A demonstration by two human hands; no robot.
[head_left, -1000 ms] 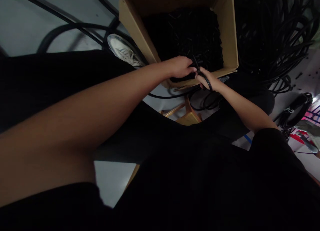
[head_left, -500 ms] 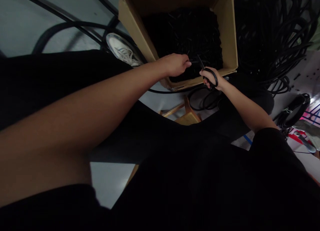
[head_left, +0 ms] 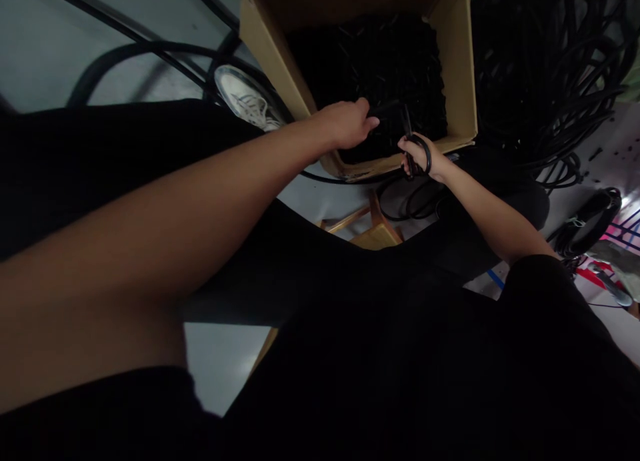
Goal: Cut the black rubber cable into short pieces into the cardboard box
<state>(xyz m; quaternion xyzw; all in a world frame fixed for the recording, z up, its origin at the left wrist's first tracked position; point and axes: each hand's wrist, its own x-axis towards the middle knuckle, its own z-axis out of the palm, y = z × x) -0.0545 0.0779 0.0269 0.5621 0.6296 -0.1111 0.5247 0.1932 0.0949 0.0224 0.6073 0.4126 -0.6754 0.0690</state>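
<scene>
Scissors (head_left: 408, 136) sit in the right hand (head_left: 419, 157), with the black loop handles around the fingers and the blades standing nearly upright just inside the box's near rim. It is too dark to tell whether the blades are open or closed. Over the last second they have swung from leaning toward the left hand (head_left: 345, 124) to this upright stance, and the hands have drawn apart. They almost met before, and now a narrow gap lies between them.

The left hand hangs over the box, its fingers at a short black cable piece (head_left: 387, 105) that runs toward the blades. Black on black hides whether it is gripped.

Beneath both hands, the cardboard box (head_left: 463, 68) is packed with cut black cable pieces (head_left: 390, 61). A thin cable loop (head_left: 405, 206) lies on the floor just below the box's near wall, beside a wooden frame (head_left: 377, 238). Past the box's right wall rises a tangled cable heap (head_left: 545, 68), and a coiled cable (head_left: 590, 221) lies further right. Left of the box, a white sneaker (head_left: 247, 98) rests among thick black cables (head_left: 125, 51) on the grey floor (head_left: 60, 48).
</scene>
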